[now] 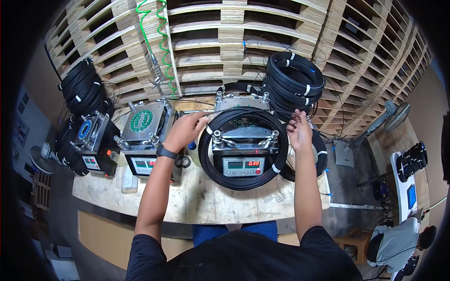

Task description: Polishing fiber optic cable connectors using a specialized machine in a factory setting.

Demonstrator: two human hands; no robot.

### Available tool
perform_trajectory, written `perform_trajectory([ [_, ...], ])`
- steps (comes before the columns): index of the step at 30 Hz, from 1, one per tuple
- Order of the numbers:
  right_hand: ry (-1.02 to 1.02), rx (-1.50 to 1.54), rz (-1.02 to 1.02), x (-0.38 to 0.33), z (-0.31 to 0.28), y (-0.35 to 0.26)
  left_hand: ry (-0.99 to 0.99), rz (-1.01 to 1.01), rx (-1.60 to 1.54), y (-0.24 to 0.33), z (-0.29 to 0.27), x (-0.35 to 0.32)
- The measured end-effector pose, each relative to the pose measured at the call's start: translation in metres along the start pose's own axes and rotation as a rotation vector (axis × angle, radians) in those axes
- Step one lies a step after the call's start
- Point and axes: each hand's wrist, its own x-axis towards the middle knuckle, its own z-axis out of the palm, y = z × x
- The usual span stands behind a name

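Observation:
A coil of black cable [234, 184], bound with white ties, leans around the front of a metal-topped machine [246, 157] with a lit red display. At the coil's upper left my left hand [185, 132], a dark band on its wrist, has its fingers closed on black cable. To the right of the coil my right hand [299, 132] is raised with its fingers curled together. What they hold, if anything, is too small to make out. Green pieces [243, 123] in the machine's top plate show through the coil.
Two similar machines stand left, one with a green ring [141, 121], one with a blue ring [85, 129]. Stacked cable coils [293, 79] rise behind at right; more coils [82, 86] are at far left. A bottle [193, 152] stands beside the coil. Wooden pallets [234, 47] line the back.

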Motion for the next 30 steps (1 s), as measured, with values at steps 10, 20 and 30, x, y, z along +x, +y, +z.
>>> perform_trajectory([
  [10,-0.376,-0.461,-0.198,-0.052,0.145,-0.039,0.426,0.121,0.337,0.041,-0.044,-0.021],
  [20,-1.275,-1.553,-0.599,-0.198,0.245,0.115,0.657,-0.309,0.551,0.039,-0.048,-0.201],
  [30,-1.557,-1.419,-0.345,-0.276,0.218,0.264,0.857,-0.948,-0.119,0.058,0.051,-0.351],
])
